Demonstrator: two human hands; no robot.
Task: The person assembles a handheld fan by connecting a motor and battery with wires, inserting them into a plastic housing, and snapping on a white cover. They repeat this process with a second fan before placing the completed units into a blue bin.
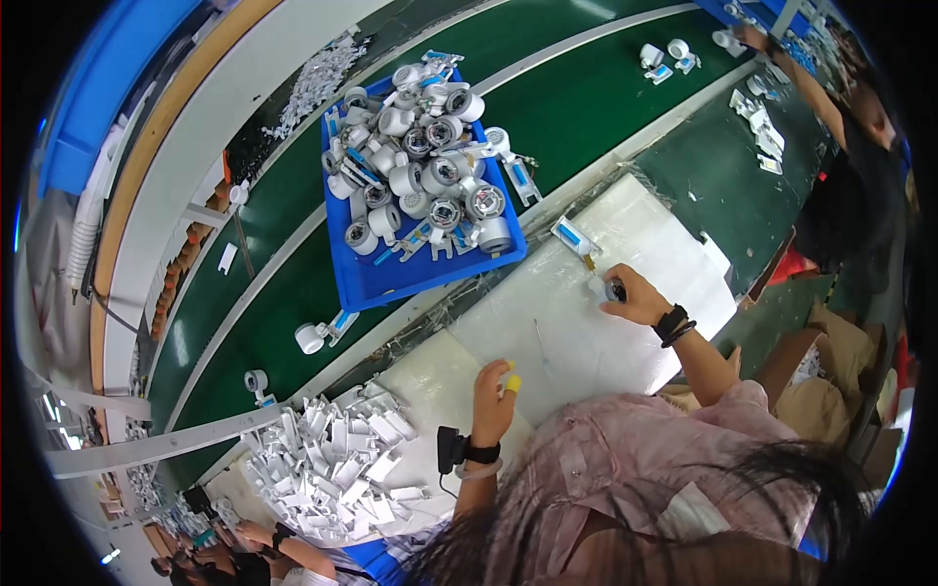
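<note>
My right hand (635, 295) is closed around a small dark round part (616, 290) on the white work mat (576, 332), just below a small white and blue part (575, 237) with a brass tip. My left hand (493, 396) rests on the mat with a yellow finger cot on one fingertip and holds nothing. A black band sits on each wrist. A blue tray (381, 283) heaped with grey and white cylindrical parts lies on the green conveyor belt above my hands.
A pile of white plastic housings (332, 464) lies at the lower left. Loose parts (318, 335) ride the green belt (586, 98). Another person (850, 146) works at the upper right, and someone's hands (264, 537) show at the bottom left. Cardboard boxes (821, 361) stand at right.
</note>
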